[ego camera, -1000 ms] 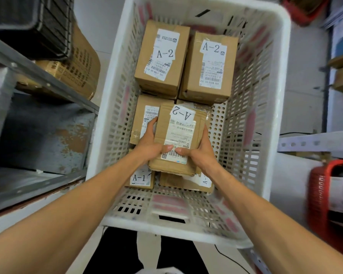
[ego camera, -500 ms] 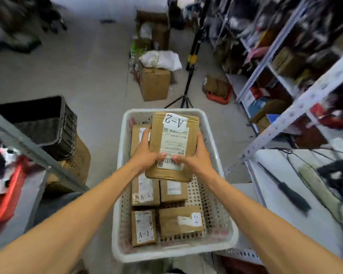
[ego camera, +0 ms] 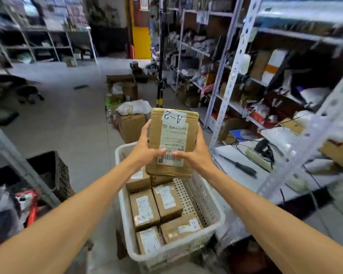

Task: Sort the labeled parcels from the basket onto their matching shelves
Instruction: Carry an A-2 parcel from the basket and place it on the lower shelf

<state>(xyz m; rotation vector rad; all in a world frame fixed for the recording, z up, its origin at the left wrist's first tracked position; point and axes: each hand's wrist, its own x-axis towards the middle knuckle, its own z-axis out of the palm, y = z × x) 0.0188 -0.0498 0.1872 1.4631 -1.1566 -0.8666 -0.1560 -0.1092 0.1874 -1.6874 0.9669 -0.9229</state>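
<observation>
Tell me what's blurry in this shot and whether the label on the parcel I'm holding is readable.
Head view: the held parcel is sharp at centre, its A-2 label readable but upside down. Head view: the right-hand shelving and the left edge are smeared by motion blur. Head view: the wide lens bows the uprights, and labels in the basket are soft, only partly legible.

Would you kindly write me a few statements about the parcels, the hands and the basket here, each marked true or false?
1. The left hand and the right hand both hold the held parcel. True.
2. The held parcel's label reads A-1. False: it reads A-2.
3. The white basket has no parcels in it. False: several boxes lie in it.
4. A box marked A-2 lies in the white basket. True.
</observation>
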